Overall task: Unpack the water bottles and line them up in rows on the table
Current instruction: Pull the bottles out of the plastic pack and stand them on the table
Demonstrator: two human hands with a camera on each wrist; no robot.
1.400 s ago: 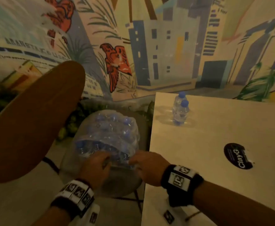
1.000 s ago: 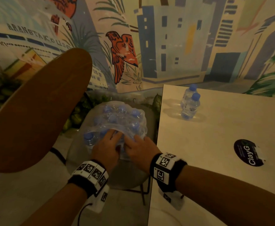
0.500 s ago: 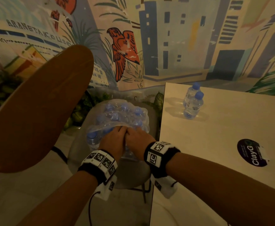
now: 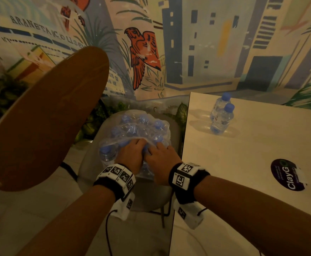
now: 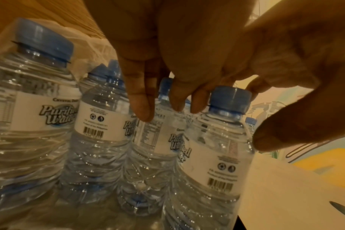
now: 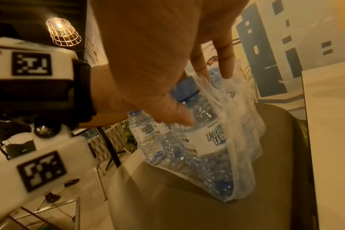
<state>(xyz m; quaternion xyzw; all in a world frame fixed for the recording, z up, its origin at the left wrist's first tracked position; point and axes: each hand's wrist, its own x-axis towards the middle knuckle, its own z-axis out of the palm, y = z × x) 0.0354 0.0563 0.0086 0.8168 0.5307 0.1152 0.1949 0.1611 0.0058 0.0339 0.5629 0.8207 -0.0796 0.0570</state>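
A plastic-wrapped pack of water bottles [image 4: 141, 126] with blue caps stands on a grey chair seat [image 4: 151, 196] left of the table [image 4: 243, 163]. Both hands are at its near edge, side by side. My left hand [image 4: 131, 156] reaches in under the torn wrap. In the left wrist view its fingers [image 5: 140, 99] hang straight among the necks, with the thumb beside one bottle [image 5: 213, 155]. My right hand [image 6: 205, 98] pinches the loose plastic wrap [image 6: 240, 140] at the fingertips, thumb against a bottle. Two bottles [image 4: 222, 119] stand upright at the table's far left.
A brown wooden chair back [image 4: 46, 117] rises at the left of the seat. A dark round sticker [image 4: 287, 174] lies on the table at the right. A painted mural wall [image 4: 188, 43] closes the back. The table's left edge runs right beside the pack.
Both hands moved up from the pack's near bottom edge and came together on its near top. The left fingers slid under the wrap. The two table bottles stayed put.
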